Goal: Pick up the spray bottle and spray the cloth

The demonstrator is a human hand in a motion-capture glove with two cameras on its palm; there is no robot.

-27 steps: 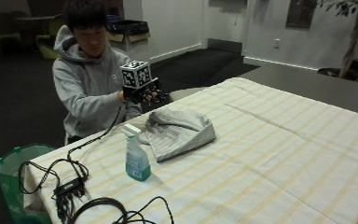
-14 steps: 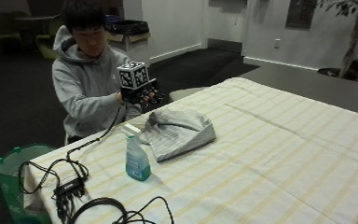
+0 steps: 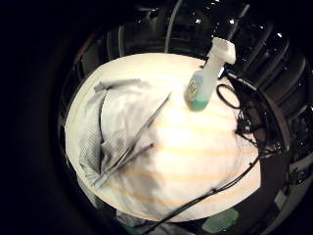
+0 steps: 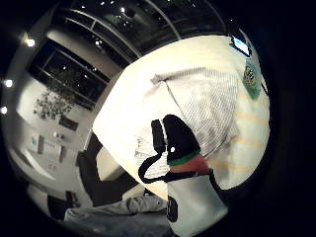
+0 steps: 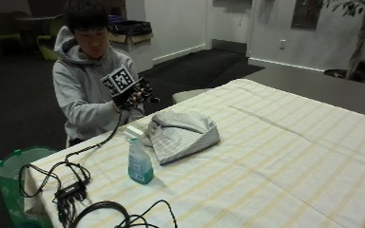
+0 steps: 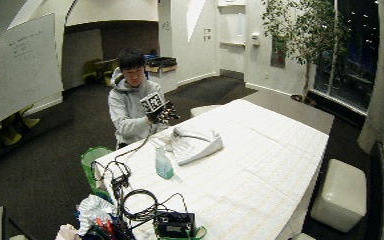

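Bottle (image 5: 139, 161) stands upright on the striped tablecloth (image 5: 283, 156) just beside the crumpled cloth (image 5: 181, 133), while my gloved right hand (image 5: 132, 92) hangs in the air above the table edge, apart from both, fingers relaxed and holding nothing. From here I judge the main risk is clipping the tall, narrow bottle on the way down and tipping it toward the cables (image 5: 69, 185) lying near it, or grabbing it with the nozzle turned away from the cloth. I count one bottle, one cloth and one gloved hand
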